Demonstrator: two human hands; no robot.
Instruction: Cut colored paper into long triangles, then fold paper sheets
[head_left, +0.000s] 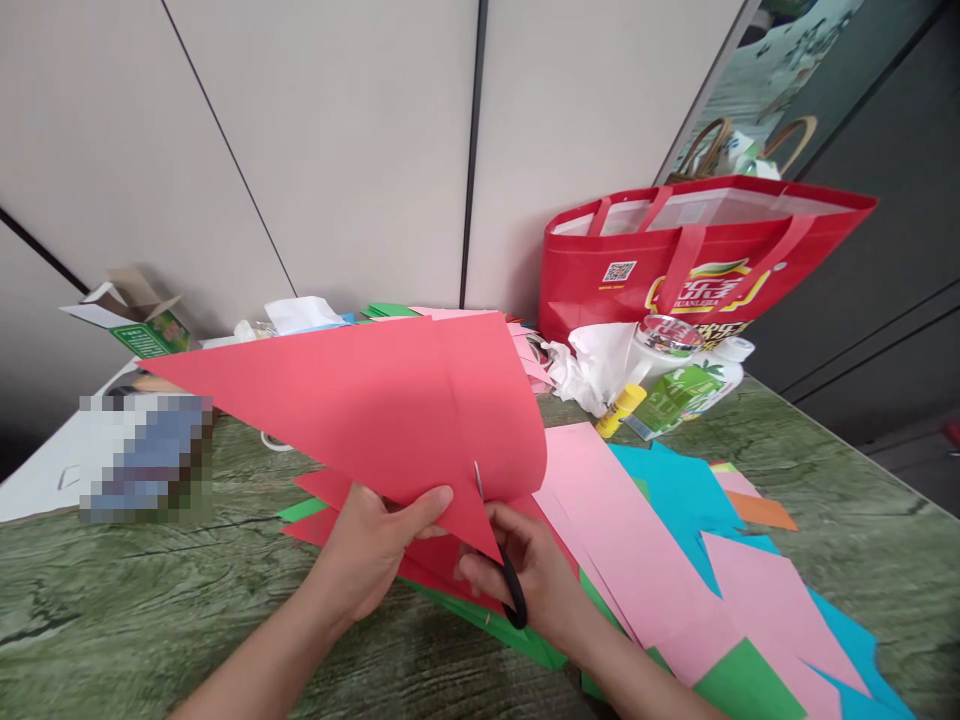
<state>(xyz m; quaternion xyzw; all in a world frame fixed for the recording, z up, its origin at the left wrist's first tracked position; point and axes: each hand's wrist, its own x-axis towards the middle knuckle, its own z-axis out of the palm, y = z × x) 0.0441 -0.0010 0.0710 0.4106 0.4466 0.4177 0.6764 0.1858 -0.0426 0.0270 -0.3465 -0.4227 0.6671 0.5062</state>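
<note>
A large sheet of red paper (360,400) is held up in front of me, pointed at its left end and curling at the right. My left hand (379,540) pinches its lower edge, thumb on top. My right hand (525,560) grips black-handled scissors (513,590). One blade shows against the red paper, at a cut running in from its lower edge; a pointed flap hangs left of the blade. Some fingers of my right hand are hidden behind that flap. Beneath both hands lie more red and green paper pieces (525,640).
Pink paper (607,520), blue paper (667,490) and an orange strip (763,510) spread across the right of the table. Behind them stand a yellow glue stick (621,410), crumpled tissue (592,365), a tape roll (670,335) and a red bag (592,285). An opened box (142,315) is at back left.
</note>
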